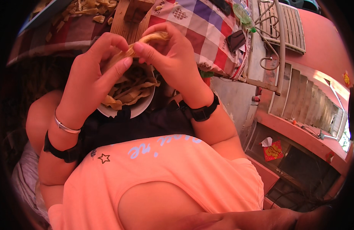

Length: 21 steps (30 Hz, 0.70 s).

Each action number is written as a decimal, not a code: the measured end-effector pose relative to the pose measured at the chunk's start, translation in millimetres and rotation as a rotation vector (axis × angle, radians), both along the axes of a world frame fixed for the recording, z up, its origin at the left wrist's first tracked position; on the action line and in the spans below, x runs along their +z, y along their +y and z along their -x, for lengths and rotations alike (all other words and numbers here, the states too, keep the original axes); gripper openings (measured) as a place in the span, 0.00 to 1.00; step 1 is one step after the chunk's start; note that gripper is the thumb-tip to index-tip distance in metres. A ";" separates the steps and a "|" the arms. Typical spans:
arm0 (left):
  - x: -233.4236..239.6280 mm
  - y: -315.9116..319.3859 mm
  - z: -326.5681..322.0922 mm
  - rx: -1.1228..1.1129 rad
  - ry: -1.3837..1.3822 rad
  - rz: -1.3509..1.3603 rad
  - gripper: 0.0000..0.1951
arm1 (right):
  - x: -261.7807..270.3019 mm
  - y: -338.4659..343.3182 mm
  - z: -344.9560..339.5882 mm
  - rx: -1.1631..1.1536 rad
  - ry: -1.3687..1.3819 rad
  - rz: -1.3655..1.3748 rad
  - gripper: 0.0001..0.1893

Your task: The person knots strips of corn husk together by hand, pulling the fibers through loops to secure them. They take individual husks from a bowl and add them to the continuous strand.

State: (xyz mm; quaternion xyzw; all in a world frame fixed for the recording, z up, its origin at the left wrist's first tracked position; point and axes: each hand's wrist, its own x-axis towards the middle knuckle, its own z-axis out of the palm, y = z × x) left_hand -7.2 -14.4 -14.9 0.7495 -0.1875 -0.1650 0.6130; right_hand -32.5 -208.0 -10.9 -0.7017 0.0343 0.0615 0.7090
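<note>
A pale yellow, folded strip of what looks like dried food [155, 36] is stretched between my two hands. My left hand [89, 73] pinches its lower left part between thumb and fingers. Higher up, my right hand [175, 54] grips the other end, its thumb pressed on the strip close to the left fingers. Beneath the hands, a white bowl [142, 110] sits by my lap and contains several similar limp strips [133, 93]. My hands and forearms partly cover the bowl.
Ahead, a checked tablecloth [191, 43] covers a surface with a wooden block [138, 11]. Cut yellowish pieces [88, 8] lie at upper left. A plastic bottle [242, 17] and a dark flat object [236, 40] rest near the right edge, beside a metal frame [280, 57]. Stairs [304, 97] rise beyond.
</note>
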 end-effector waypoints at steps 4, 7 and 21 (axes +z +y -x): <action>-26.3 -1.9 -23.7 0.109 -0.022 0.015 0.06 | -20.3 -13.9 -22.5 -0.201 -0.085 0.115 0.16; -48.2 -12.7 -38.7 0.160 -0.161 -0.090 0.06 | -39.5 -16.6 -33.5 -0.228 -0.183 0.288 0.15; -8.5 -13.3 -13.0 0.063 0.039 0.263 0.12 | -8.6 -18.8 6.4 0.105 -0.327 0.366 0.14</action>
